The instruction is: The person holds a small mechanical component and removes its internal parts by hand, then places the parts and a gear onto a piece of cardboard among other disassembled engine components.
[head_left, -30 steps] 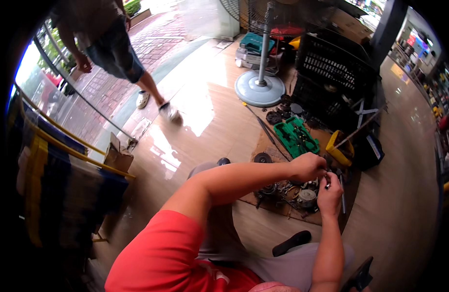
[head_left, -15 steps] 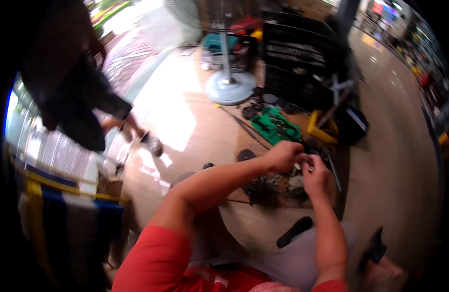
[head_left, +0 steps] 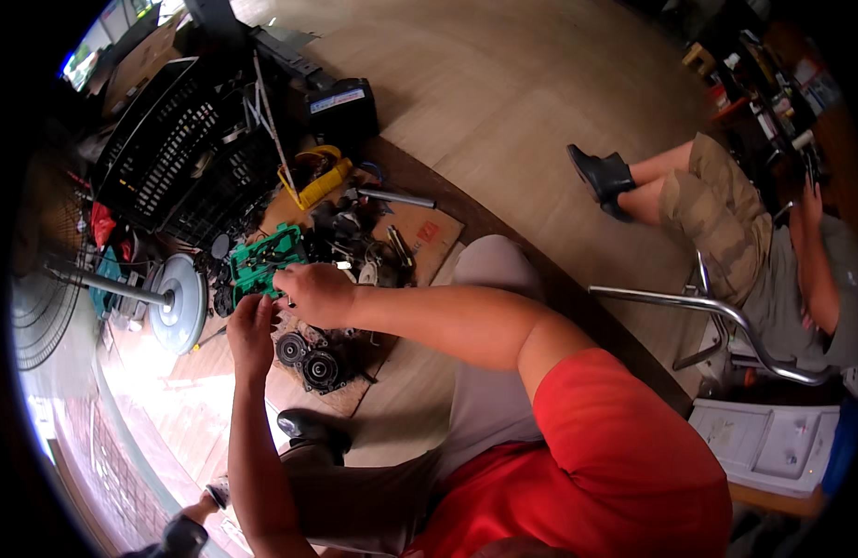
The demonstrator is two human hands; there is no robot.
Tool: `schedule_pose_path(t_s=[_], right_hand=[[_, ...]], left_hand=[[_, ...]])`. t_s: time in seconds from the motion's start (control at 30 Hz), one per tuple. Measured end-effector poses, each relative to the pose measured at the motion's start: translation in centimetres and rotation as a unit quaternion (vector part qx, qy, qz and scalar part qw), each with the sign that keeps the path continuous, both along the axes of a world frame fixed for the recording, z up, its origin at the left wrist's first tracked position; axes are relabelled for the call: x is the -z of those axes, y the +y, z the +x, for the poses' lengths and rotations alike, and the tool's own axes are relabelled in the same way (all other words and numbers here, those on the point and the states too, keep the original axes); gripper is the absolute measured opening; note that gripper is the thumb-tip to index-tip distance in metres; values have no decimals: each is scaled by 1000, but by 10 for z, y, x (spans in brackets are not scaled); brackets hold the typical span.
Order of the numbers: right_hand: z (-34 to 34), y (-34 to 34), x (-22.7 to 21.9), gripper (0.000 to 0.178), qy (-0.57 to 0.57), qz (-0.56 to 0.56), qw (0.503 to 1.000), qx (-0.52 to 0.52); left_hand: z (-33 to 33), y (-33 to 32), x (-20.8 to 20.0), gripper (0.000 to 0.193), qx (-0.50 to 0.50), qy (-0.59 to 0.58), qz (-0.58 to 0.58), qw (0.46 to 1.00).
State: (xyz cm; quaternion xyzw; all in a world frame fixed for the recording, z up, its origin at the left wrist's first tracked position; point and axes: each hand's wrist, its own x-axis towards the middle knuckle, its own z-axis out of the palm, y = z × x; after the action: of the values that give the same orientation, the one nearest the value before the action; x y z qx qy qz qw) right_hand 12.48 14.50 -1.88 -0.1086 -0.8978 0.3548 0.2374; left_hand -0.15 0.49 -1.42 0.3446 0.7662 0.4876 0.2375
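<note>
Head view: seeing left hand (head_left: 252, 325) and right hand (head_left: 315, 293) bunched close, can't tell either grip as loose or clamped. Got green case (head_left: 263, 255) just beyond at 11 o'clock, round machine parts (head_left: 321, 369) at 5. Could bump the case by slipping, tbh.

I am in what looks like a repair workshop: just beyond my right hand (head_left: 317, 295), a green tool case (head_left: 259, 263) lies on a cardboard sheet (head_left: 435, 249) among dark machine parts (head_left: 340, 223), with a round metal part (head_left: 322, 370) nearer me. Farther past my grip stand black crates (head_left: 164, 135); well off to its right, small items (head_left: 771, 116) crowd together.
</note>
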Motion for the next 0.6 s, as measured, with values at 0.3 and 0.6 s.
schedule_pose_path(t_s=[0.3, 0.6], right_hand=[[-9, 1, 12, 17, -12, -9, 999, -29], [-20, 52, 51, 12, -249, 0, 967, 49]], left_hand=[[0, -3, -1, 24, 3, 66, -18, 998], [10, -41, -73, 31, -74, 48, 27, 996]])
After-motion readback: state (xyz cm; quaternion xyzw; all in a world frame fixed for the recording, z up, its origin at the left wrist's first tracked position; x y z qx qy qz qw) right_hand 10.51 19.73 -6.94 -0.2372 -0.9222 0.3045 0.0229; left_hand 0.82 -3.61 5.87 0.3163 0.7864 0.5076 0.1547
